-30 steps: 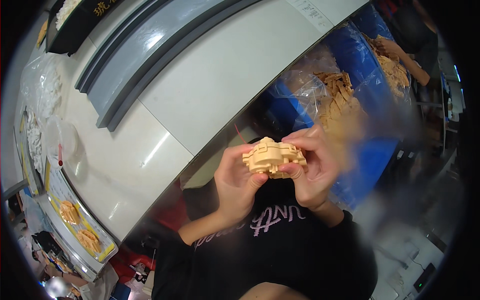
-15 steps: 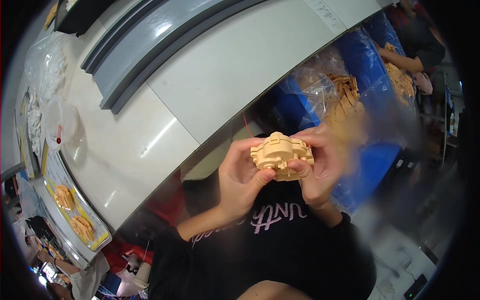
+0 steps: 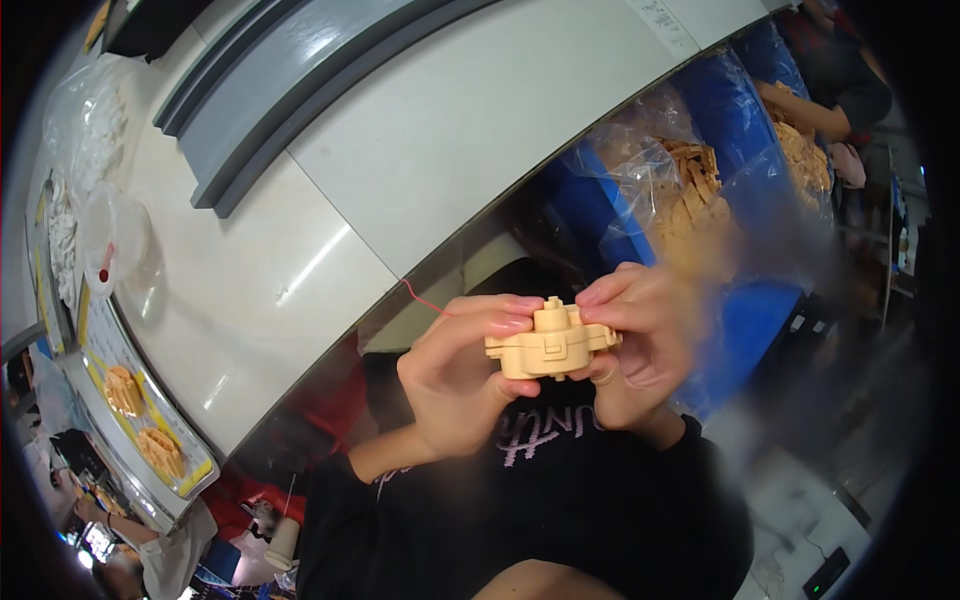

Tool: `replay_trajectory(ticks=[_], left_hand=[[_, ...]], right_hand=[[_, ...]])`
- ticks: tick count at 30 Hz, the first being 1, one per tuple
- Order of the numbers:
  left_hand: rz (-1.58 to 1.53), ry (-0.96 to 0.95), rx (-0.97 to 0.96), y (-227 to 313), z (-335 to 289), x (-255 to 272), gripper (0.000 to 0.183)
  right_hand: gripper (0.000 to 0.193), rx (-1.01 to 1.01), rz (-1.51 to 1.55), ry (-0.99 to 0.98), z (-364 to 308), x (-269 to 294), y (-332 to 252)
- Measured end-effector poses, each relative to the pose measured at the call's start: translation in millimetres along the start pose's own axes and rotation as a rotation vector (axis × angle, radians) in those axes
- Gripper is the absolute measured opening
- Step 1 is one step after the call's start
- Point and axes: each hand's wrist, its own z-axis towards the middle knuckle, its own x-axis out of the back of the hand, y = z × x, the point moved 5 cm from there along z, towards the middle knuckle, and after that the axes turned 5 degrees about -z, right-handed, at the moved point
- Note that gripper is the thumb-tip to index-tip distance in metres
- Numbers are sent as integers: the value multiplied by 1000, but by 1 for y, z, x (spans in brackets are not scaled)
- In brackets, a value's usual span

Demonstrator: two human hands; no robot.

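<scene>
Between my two hands, in front of my chest, is a cream-yellow moulded plastic housing [image 3: 548, 352] with a short round post on top and a small clip on its side. My left hand [image 3: 455, 365] grips its left end, fingers on top and thumb beneath. On the other end my right hand [image 3: 640, 345] closes the same way, its fingers on the upper edge and its thumb below. A thin red strand [image 3: 425, 300] runs from the table edge towards my left hand; where it ends is hidden.
A white table [image 3: 440, 140] carries a curved grey rail [image 3: 290, 90], a clear cup [image 3: 115, 240] and bagged white parts [image 3: 95, 130]. Similar yellow pieces [image 3: 158, 452] lie on a tray at left. Blue bins [image 3: 625, 220] with plastic liners hold tan parts at right. Other people work nearby.
The housing has been tipped over, so its post now points up and its clip side shows. My left fingers have moved onto its top.
</scene>
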Motion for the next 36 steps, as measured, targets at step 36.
replay_trajectory(ticks=[36], left_hand=[[1577, 1299, -40, 216, -152, 240, 60]], right_hand=[[13, -182, 256, -539, -4, -99, -12]])
